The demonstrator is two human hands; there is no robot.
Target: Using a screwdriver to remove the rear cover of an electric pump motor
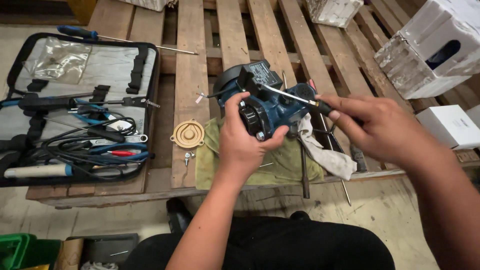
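Observation:
My left hand (245, 142) grips a dark blue and black pump-like motor unit (267, 100), holding it tilted above a green cloth (285, 165) on a wooden pallet (190, 75). My right hand (372, 127) holds a screwdriver (300, 98) by its black handle, its thin shaft pointing left against the top of the unit. A white rag (325, 152) hangs below the unit. A round tan cover plate (187, 134) lies on the pallet left of my left hand, with small screws (188, 158) just below it.
An open grey tool case (75, 107) with pliers, cables and a soldering iron lies at left. A long blue-handled screwdriver (115, 39) rests above it. White boxes (432, 47) stand at right. Metal rods (305, 170) lie on the pallet's front edge.

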